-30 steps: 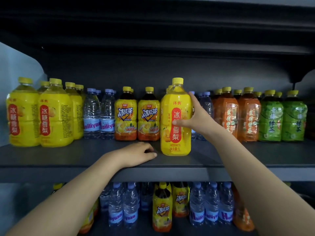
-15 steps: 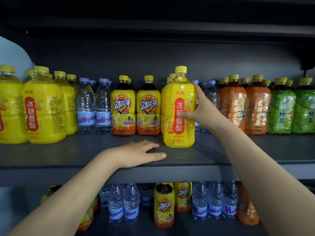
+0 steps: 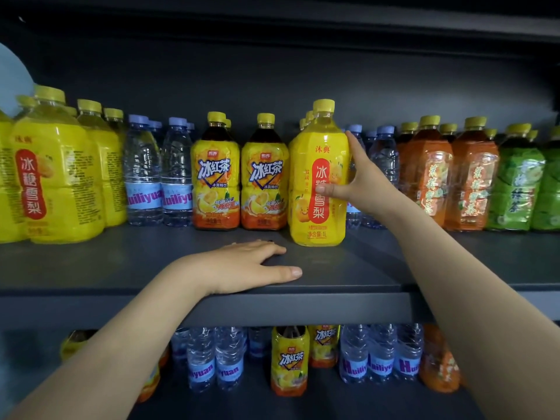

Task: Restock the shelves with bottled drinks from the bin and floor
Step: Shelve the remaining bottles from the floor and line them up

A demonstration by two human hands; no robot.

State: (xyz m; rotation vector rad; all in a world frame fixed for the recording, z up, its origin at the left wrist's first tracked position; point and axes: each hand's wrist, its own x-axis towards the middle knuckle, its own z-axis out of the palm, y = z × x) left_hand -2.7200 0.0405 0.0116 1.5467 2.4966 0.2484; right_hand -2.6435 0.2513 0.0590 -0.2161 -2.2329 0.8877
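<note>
Large yellow plastic bottle with yellow cap and red vertical label (image 3: 319, 177): upright on the dark grey metal shelf (image 3: 121, 262), standing just forward of like yellow bottles lined up behind it. Right hand (image 3: 362, 180): grips this bottle at mid-height, thumb laid across the red label, fingers curled round its right side. Left hand (image 3: 242, 265): flat on the shelf just left of the bottle's base, fingers straight and relaxed, holding nothing, thumb near the front lip. Open room: a bare strip of shelf runs between the bottle rows and the front edge; a clear gap lies above the caps, under the dark upper board (image 3: 272, 22). Left neighbours: two dark-tea bottles with yellow-orange wraps (image 3: 239, 177), close beside; then clear water bottles with blue labels (image 3: 159, 177); then big yellow bottles (image 3: 57, 177) at the far left. Right neighbours: clear water bottles (image 3: 385, 153) behind the hand, orange-wrapped bottles (image 3: 448, 177), green-wrapped bottles (image 3: 518, 189). Lower shelf: water bottles (image 3: 380, 356) and a yellow-orange tea bottle (image 3: 289, 359).
</note>
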